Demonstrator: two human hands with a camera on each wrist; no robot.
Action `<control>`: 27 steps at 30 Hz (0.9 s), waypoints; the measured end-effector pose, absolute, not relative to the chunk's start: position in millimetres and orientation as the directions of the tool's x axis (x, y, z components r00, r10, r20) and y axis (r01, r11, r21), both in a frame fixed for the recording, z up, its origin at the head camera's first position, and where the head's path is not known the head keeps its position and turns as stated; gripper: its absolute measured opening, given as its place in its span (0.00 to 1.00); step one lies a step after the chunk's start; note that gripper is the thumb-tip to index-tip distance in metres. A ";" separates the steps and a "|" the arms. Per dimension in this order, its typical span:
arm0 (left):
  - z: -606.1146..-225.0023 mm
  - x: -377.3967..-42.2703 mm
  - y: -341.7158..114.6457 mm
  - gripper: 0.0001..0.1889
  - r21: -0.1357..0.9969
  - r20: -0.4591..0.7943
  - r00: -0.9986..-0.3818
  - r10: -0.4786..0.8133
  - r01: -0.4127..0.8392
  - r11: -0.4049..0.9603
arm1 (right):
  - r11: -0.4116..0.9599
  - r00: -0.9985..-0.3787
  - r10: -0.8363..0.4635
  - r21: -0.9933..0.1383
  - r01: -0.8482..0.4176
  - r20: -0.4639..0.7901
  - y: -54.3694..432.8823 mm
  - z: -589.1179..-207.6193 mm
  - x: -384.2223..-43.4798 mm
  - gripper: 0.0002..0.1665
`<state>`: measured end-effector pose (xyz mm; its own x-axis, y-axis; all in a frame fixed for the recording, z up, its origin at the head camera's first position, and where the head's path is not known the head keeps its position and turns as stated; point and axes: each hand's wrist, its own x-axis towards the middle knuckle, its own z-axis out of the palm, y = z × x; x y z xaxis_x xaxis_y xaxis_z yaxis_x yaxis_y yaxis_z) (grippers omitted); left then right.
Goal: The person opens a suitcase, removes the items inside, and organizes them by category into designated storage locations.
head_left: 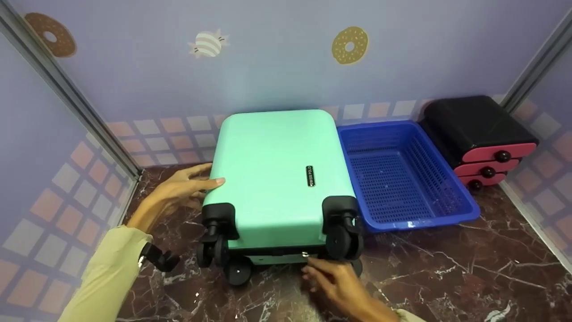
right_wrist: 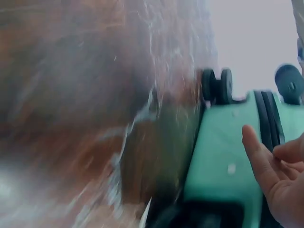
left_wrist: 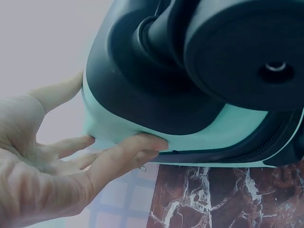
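Note:
A mint-green hard-shell suitcase (head_left: 277, 147) lies flat with its black wheels (head_left: 342, 241) toward me. My left hand (head_left: 185, 183) rests against its left side, thumb over the top edge. In the left wrist view, that hand's fairly straight fingers (left_wrist: 147, 141) touch the shell below a wheel mount. At the wheel end, my right hand (head_left: 337, 281) is at the dark zipper band, its fingertips right at a shiny zipper pull (head_left: 305, 254). The right wrist view shows thumb and a finger together at the zipper track (right_wrist: 270, 118), pinching there, another finger (right_wrist: 251, 142) sticking out.
A blue perforated plastic basket (head_left: 447, 219) stands close along the suitcase's right side. Beyond it sits a black drawer box (head_left: 482, 125) with pink fronts. The dark red marbled surface (head_left: 429, 286) is bounded by a lilac back wall (head_left: 277, 67) and side panels.

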<state>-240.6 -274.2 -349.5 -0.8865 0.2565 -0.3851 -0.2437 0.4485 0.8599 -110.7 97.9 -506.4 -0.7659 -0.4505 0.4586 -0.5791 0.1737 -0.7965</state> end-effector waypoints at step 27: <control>-356.3 -239.3 -273.8 0.52 0.872 -0.371 -0.889 0.267 -0.236 0.428 | 0.225 -0.689 -0.683 -0.827 -0.515 0.244 -27.8 -490.3 -126.4 0.18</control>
